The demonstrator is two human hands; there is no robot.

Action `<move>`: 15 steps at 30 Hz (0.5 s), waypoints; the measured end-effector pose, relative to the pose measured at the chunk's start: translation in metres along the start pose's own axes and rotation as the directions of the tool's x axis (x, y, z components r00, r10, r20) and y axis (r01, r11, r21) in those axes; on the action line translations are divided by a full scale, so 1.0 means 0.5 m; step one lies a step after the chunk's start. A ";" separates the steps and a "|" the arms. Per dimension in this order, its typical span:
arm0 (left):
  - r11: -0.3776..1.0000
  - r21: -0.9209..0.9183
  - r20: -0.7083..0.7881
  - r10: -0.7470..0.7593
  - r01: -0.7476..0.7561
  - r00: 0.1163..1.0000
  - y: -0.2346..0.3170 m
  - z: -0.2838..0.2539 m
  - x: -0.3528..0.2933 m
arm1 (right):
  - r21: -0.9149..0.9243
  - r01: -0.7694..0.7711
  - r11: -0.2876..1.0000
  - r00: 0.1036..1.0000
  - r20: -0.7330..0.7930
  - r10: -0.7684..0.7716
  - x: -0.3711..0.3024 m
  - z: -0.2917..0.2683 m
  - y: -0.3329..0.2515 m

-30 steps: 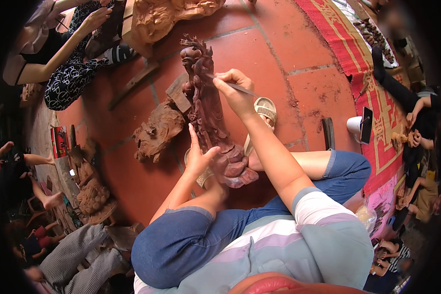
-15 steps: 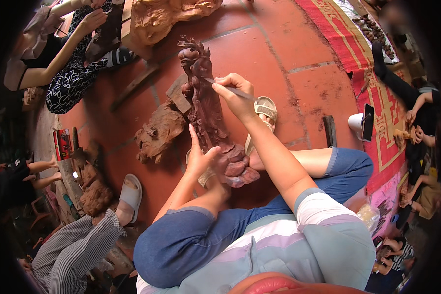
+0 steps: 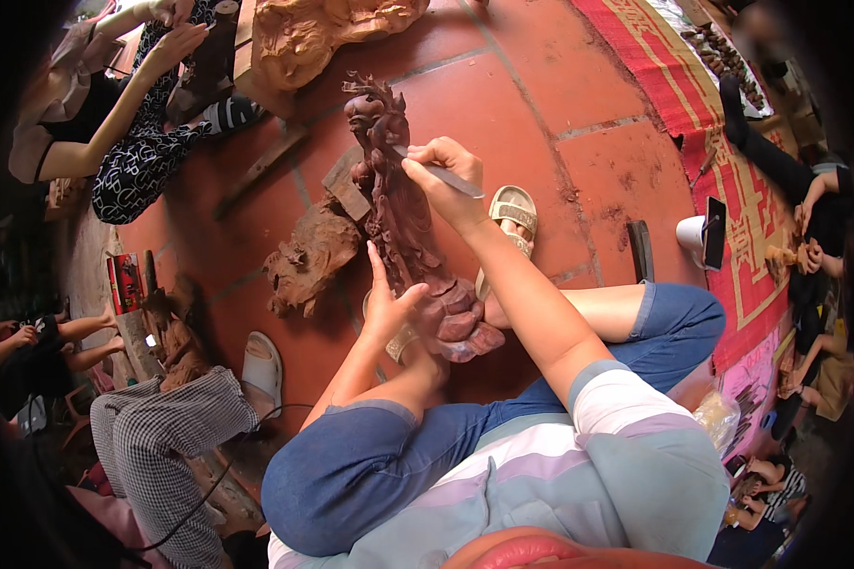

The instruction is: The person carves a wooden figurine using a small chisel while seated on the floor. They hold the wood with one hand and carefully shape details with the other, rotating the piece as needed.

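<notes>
Dark red-brown wood is lying under the left hand (image 3: 387,311), which is resting loosely with fingers spread and thumb apart against the lower left side of a carved figure (image 3: 405,213). The right hand (image 3: 451,180) is gripping a thin tool (image 3: 463,184) between thumb and fingers, its tip meeting the figure's upper part. The figure is occupying the space between the person's sandalled feet, its rounded base near and its twisted top far. Just left, a rough wood chunk (image 3: 311,254) is lying on the red tiled floor (image 3: 465,114). To the right, a white cup (image 3: 690,234) is standing beside a dark phone (image 3: 714,232) by a red and gold mat (image 3: 731,256). On the far side, a large pale carving (image 3: 323,43) is sitting; at near left, someone in checked trousers (image 3: 171,431) is staying close.
</notes>
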State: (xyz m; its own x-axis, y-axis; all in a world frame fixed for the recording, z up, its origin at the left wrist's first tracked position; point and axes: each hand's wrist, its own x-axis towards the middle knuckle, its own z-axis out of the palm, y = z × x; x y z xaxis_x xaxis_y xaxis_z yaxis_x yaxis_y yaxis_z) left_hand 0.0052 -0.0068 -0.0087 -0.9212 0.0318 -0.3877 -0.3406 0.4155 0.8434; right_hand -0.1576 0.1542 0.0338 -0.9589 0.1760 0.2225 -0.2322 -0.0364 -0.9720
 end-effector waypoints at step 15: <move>0.997 0.046 -0.024 0.065 -0.064 0.998 -0.010 -0.002 0.003 | -0.110 0.134 0.985 0.991 0.004 -0.135 0.006 0.004 -0.009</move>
State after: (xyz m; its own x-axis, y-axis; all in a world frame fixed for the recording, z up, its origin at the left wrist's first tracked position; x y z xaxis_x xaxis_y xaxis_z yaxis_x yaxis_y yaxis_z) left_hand 0.0051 -0.0099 -0.0131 -0.9457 0.0372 -0.3228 -0.2717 0.4540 0.8485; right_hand -0.1598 0.1531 0.0392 -0.9196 0.1752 0.3517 -0.3396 0.0960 -0.9357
